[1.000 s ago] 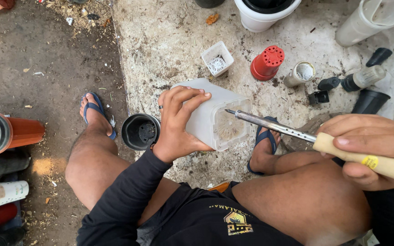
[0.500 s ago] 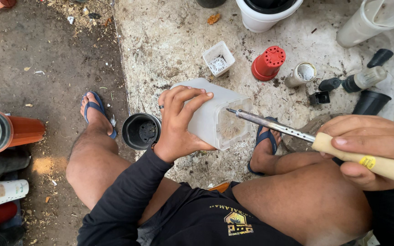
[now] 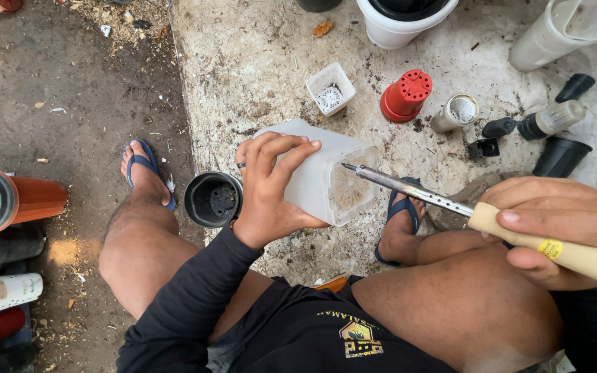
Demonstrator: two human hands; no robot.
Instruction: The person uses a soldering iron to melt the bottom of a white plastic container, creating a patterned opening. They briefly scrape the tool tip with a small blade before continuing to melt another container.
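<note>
Concrete floor point(image 3: 257, 62), empty white pot point(image 3: 329, 183)

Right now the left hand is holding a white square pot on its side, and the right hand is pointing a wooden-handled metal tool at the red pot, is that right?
Not quite. In the head view the right hand points the wooden-handled metal tool at the base of the white square pot, which the left hand holds on its side. The red pot stands apart on the concrete slab, untouched.

Single head-worn view, looking steeply down from close range over the seated person's lap and both hands point(image 3: 409, 207); concrete floor point(image 3: 257, 69) fills the upper frame.
</note>
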